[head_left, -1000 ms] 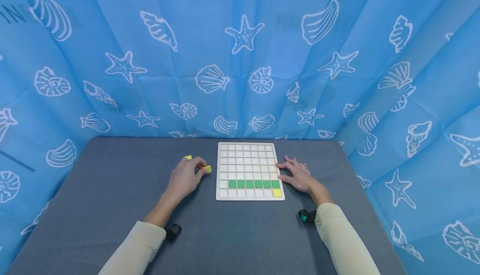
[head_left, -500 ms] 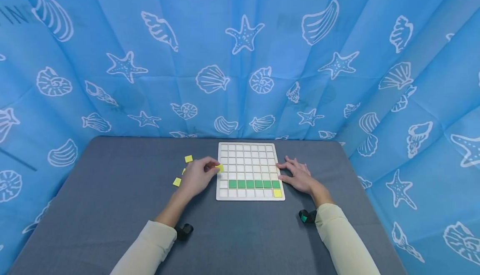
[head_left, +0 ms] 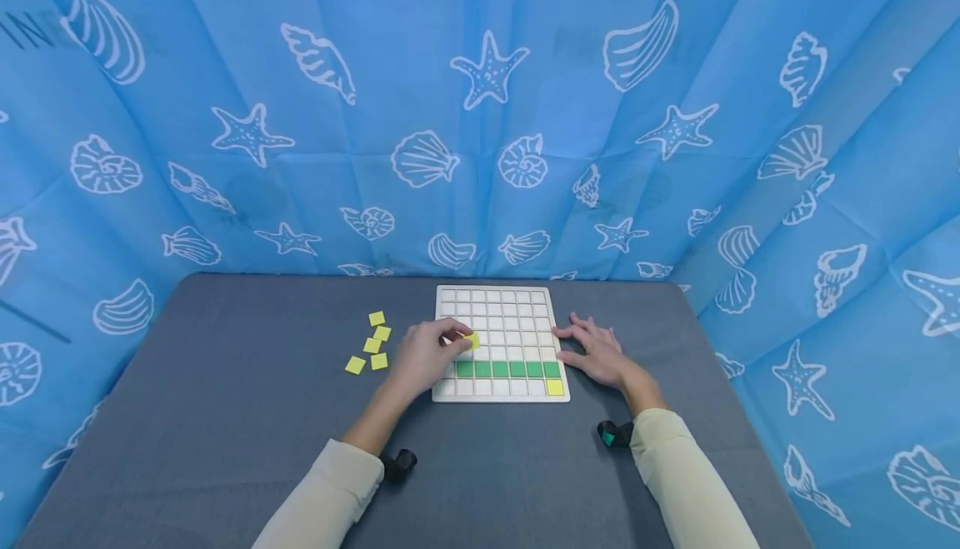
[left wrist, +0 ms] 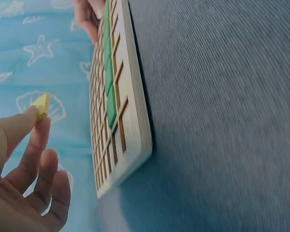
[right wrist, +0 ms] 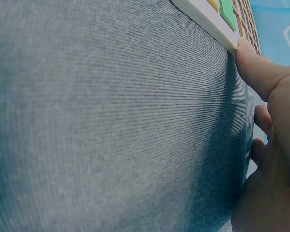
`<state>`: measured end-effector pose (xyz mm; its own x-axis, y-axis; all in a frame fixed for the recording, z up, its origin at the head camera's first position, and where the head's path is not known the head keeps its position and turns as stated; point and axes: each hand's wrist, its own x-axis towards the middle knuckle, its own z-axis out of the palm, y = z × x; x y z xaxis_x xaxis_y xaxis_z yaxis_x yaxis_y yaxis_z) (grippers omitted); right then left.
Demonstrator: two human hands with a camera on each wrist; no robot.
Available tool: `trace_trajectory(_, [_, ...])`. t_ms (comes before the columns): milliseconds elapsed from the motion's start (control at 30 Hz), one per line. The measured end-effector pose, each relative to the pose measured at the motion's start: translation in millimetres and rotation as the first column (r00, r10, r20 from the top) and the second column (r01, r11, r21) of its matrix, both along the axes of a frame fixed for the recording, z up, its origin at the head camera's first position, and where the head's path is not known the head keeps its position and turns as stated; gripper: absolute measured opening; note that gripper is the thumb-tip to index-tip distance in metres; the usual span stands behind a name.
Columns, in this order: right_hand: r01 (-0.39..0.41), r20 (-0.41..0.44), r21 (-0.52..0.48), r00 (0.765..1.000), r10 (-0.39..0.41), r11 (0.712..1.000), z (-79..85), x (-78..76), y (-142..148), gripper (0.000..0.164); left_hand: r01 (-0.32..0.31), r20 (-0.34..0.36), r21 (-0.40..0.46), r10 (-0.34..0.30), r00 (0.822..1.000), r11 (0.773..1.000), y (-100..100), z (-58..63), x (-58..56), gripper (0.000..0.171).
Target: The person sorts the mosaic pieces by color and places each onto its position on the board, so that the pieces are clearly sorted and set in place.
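Between thumb and index finger my left hand (head_left: 426,357) pinches a yellow square tile (head_left: 473,340), held over the left part of a white grid board (head_left: 517,336). In the left wrist view the same yellow tile (left wrist: 42,106) is raised clear of the board (left wrist: 135,130). A row of green tiles (head_left: 500,369) fills most of the board's second row from the front. One yellow tile (head_left: 555,387) sits in the front right corner cell. My right hand (head_left: 596,353) rests at the board's right edge, its thumb (right wrist: 253,65) touching the rim and its fingers extended.
Several loose yellow tiles (head_left: 372,345) lie on the grey cloth-covered table (head_left: 247,366) left of the board. A blue curtain (head_left: 480,116) with shell and starfish prints hangs behind the table and along its sides.
With the pinched yellow tile, my left hand has moved right from beside the board to above it, uncovering the loose tiles. My right hand has stayed in place.
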<state>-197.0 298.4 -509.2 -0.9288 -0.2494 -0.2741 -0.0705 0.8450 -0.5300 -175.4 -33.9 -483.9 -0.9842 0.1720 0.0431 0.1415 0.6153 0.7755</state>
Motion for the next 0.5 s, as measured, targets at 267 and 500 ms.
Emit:
trace_trajectory(267, [-0.028, -0.016, -0.025, 1.000, 0.027, 0.999, -3.7, 2.0, 1.4, 0.054, 0.029, 0.017, 0.003, -0.029, 0.999, 1.000, 13.2, -0.8, 3.4, 0.013])
trace_trajectory(500, [-0.018, -0.020, -0.019, 1.000, 0.017, 1.000, -2.0, 0.5, 2.3, 0.054, 0.065, 0.018, 0.007, -0.065, 0.998, 0.998, 24.9, -3.0, 2.3, 0.012])
